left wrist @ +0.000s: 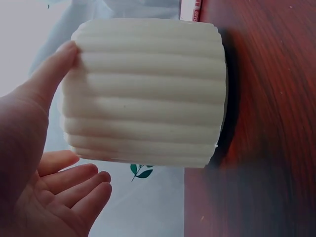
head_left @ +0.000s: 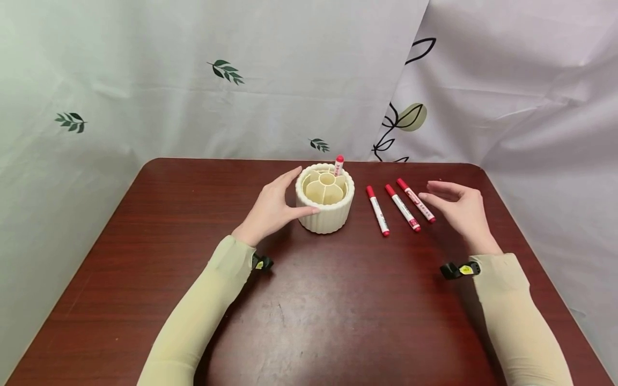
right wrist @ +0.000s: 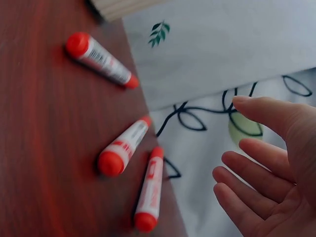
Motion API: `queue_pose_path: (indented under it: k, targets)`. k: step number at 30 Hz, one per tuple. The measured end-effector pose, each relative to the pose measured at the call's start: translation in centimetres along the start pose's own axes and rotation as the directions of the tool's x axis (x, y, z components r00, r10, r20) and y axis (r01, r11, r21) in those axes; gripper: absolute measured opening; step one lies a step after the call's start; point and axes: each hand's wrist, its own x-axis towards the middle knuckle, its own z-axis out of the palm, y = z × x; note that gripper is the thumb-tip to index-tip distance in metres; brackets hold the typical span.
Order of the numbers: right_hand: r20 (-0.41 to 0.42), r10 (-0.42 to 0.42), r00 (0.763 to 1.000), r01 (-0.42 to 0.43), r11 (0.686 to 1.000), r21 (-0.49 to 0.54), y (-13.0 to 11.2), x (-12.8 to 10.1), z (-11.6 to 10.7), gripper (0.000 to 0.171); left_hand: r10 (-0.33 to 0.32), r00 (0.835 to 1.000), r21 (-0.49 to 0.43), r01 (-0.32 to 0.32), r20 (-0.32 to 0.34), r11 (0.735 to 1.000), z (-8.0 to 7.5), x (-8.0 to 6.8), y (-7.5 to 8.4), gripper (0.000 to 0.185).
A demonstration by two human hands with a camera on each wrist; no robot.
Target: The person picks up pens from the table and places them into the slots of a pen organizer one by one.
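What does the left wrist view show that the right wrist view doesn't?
Only the left wrist view shows the left hand, its thumb touching the ribbed side of the cream holder. Only the right wrist view shows the open right hand beside three red markers lying on the table, touching none. Both show the dark wood tabletop and the leaf-print curtain.

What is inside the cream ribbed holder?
One red-capped marker stands in a back-right compartment of the holder. The other visible compartments look empty; their floors nearest the camera are hidden by the wall.
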Motion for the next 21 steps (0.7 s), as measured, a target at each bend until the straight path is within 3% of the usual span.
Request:
queue_pose_path:
  k: [8, 21]
  targets:
    - [-0.001, 0.006, 1.000, -0.006, 0.994, -0.111, 2.3, 0.0, 0.0, 0.054, 0.004, 1.000, -0.044, -0.003, 0.021, 0.999, 0.9, 1.0, -0.1, 0.117]
    - [0.062, 0.017, 0.998, -0.006, 0.986, -0.169, 4.5, -0.3, 0.5, 0.051, -0.025, 0.999, -0.086, 0.026, 0.020, 0.996, 1.3, 1.8, -0.4, 0.126]
